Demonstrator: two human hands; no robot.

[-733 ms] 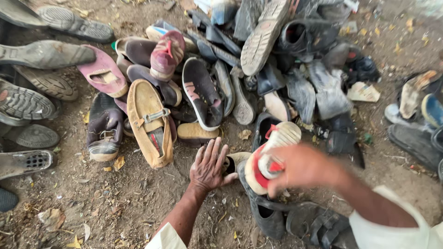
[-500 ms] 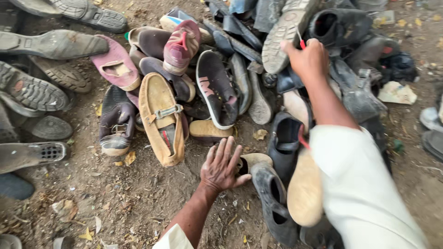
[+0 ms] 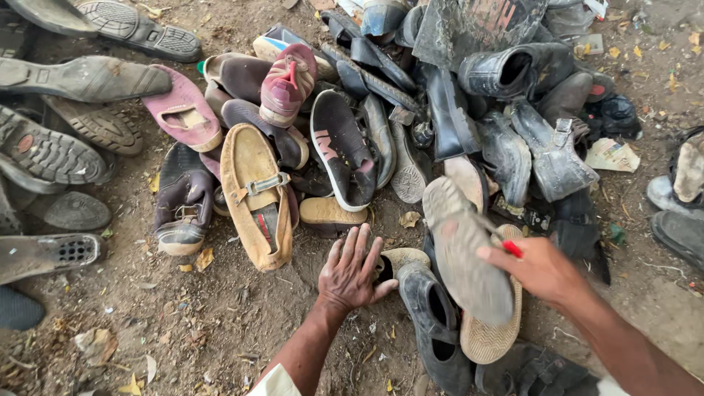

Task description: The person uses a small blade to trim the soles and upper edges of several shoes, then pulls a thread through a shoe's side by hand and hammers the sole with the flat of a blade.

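The left hand (image 3: 353, 271) lay flat and spread on the dirt ground (image 3: 220, 323) at the near edge of the heap, fingers wide and holding nothing, its fingertips touching the toe of a worn pale shoe (image 3: 402, 258); the straight forearm behind it suggested the person leaned on it for support. The right hand (image 3: 539, 270) was closed on a dusty grey shoe (image 3: 466, 253) turned sole-up, thumb and fingers pinching its edge near a small red patch (image 3: 512, 249), so the tread faced the camera, perhaps because it was gripped by the rim that came easiest to hand. That shoe rested tilted across a tan-soled slipper (image 3: 493, 334), touching it, with a dark grey slip-on (image 3: 434, 323) just beside on the left. Farther from the hands the heap spread wide: a tan loafer with a metal buckle (image 3: 257, 198) lay upright beside a brown lace-up shoe (image 3: 180, 202), a black sneaker with a white sole rim (image 3: 341, 150) lay between the loafer and a row of dark soles, a pink-and-maroon sneaker (image 3: 288, 84) sat on top of other shoes, and a pink sandal (image 3: 183, 110) lay near it. Black rubber boots (image 3: 513, 73) lay piled at the far right, tipped on their sides. Separate grey soles (image 3: 48, 154) lay face-up along the left edge, well apart from the hands.
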